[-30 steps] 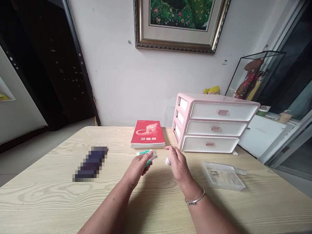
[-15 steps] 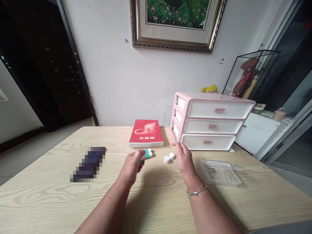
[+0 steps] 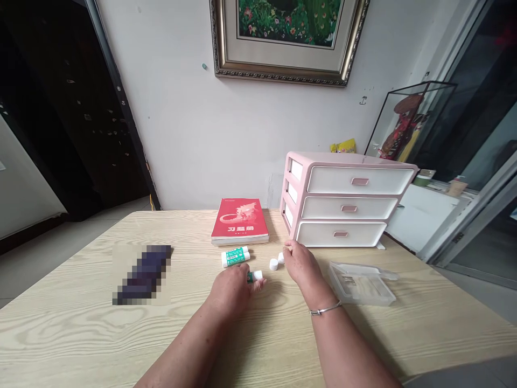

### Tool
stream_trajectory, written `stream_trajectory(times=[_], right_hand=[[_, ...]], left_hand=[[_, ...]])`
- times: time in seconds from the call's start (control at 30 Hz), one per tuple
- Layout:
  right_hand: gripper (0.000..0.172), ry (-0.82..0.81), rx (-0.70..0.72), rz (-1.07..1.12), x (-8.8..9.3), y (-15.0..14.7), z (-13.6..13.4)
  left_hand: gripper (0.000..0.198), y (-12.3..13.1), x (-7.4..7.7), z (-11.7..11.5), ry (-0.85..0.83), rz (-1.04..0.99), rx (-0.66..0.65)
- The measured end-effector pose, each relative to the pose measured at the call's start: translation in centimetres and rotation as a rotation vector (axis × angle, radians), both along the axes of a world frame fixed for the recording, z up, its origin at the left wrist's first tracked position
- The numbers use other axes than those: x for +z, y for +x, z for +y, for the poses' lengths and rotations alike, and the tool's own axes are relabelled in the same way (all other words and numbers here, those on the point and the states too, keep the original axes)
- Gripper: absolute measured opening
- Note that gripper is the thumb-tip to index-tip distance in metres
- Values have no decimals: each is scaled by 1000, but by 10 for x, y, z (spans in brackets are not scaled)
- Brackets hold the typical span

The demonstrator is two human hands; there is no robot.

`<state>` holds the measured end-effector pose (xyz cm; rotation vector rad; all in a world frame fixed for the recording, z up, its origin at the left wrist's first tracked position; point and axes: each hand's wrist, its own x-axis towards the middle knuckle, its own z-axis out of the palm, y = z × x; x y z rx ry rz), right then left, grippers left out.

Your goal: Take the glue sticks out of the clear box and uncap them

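Observation:
My left hand (image 3: pixel 234 285) is closed round a green and white tube (image 3: pixel 257 276), low over the table, its white end pointing right. Behind it, two similar green and white tubes (image 3: pixel 236 257) lie side by side in front of the red book (image 3: pixel 240 218). To the right stand two small white caps (image 3: pixel 273 264). The fingers of my right hand (image 3: pixel 301 261) are pinched beside the farther cap (image 3: pixel 281 258) and partly cover it; whether they grip anything is too small to tell.
A pink and white drawer unit (image 3: pixel 347 207) stands at the back right. An open clear plastic box (image 3: pixel 361 285) lies right of my right forearm. On the left is a dark, pixelated object (image 3: pixel 143 274). The wooden table (image 3: pixel 81 323) reaches the wall.
My left hand has moved right and towards me with its tube, uncovering the two lying tubes. My right hand's fingers have come closer to the farther cap. The view has shifted slightly.

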<state>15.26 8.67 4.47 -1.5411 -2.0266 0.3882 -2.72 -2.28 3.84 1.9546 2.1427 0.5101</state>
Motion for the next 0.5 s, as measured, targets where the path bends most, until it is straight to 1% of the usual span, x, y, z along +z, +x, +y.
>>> stream_trajectory(times=[0.1,0.2,0.27,0.33,0.4,0.5], right_hand=[[39,-31,73,-119,-7,0,2],[42,-80,130,-187,-14,1,3],[43,-87,144,-215,-17,2,4],[41,-73,145,-222,-19,2,5],[38,-58,141,-213,-21,2,6],[35,-45,145,-197,-22,2,7]], left_hand=[[39,4,-4,-2,-25,103,-54],[37,4,-2,-6,-58,158,-55],[38,2,-1,-6,-55,161,-68],[40,-1,-1,-5,-32,120,-80],[39,-6,-2,-1,22,52,-65],[33,-17,-3,8,158,51,33]])
